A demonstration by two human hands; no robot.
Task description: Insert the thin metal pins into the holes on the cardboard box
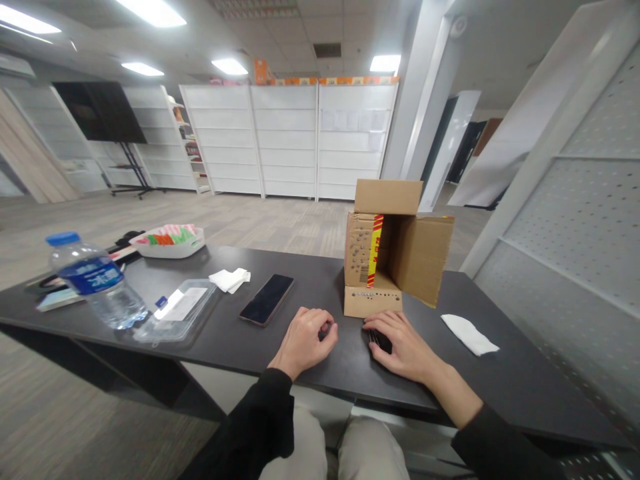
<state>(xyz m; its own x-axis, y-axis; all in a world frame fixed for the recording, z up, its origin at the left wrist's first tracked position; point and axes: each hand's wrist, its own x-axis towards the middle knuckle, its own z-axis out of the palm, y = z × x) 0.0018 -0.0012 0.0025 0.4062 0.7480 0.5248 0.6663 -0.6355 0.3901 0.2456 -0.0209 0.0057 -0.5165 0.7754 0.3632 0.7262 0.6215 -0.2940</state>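
Note:
My left hand [303, 340] rests on the dark table [320, 280] with its fingers curled in; nothing shows inside it. My right hand [403, 347] lies flat over a small black object [380, 341], covering most of it. Just beyond both hands stands an open cardboard box [395, 247] on its side, flaps spread, with a yellow and red tape strip. A black smartphone [267, 299] lies face up to the left of my left hand.
A water bottle [95, 280] with a blue cap lies at the left beside a clear plastic lid [177, 310]. Folded tissues [230, 279] and another tissue [469, 333] lie on the table. A white tray [170, 241] of coloured packets sits further back. White shelving stands behind and at right.

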